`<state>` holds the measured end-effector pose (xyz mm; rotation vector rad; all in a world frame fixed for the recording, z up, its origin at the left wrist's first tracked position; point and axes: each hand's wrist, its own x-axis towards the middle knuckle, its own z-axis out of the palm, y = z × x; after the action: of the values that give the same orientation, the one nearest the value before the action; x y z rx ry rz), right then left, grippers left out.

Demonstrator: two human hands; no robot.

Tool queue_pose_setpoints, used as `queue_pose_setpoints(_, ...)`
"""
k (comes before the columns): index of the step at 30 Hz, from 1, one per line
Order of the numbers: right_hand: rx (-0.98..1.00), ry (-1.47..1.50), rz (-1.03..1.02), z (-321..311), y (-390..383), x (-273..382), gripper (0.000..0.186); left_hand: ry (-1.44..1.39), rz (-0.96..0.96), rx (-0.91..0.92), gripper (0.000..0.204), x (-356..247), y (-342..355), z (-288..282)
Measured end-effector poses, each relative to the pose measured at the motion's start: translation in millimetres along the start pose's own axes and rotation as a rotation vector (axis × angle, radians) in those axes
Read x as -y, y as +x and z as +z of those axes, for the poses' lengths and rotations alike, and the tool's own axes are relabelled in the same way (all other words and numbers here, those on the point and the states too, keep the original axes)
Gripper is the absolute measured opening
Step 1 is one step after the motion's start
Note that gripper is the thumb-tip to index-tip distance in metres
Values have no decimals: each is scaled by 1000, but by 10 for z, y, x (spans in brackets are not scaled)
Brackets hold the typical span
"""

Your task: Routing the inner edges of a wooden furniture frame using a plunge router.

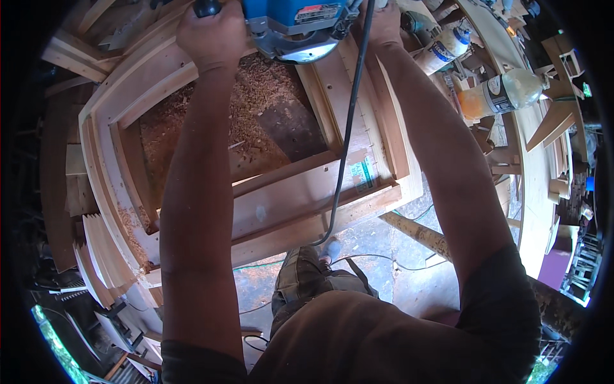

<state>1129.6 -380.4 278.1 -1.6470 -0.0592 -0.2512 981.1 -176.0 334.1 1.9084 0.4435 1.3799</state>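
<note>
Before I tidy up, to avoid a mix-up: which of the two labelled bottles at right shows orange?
The bottle nearer the picture's right edge: its left end is orange, while the other bottle is whitish with a blue top.

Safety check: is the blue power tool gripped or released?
Gripped: the left hand clasps the black knob of the blue power tool.

Two hands, one router
</note>
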Motion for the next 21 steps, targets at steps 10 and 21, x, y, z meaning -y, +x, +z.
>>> queue_pose_setpoints(10,-100,-244,-98,42,-415,270,42,-1,9,134,21,173,199,-58)
queue_pose_setpoints(21,-37,-76,22,-76,-681,426,42,-133,-43,200,18,167,-39,-269)
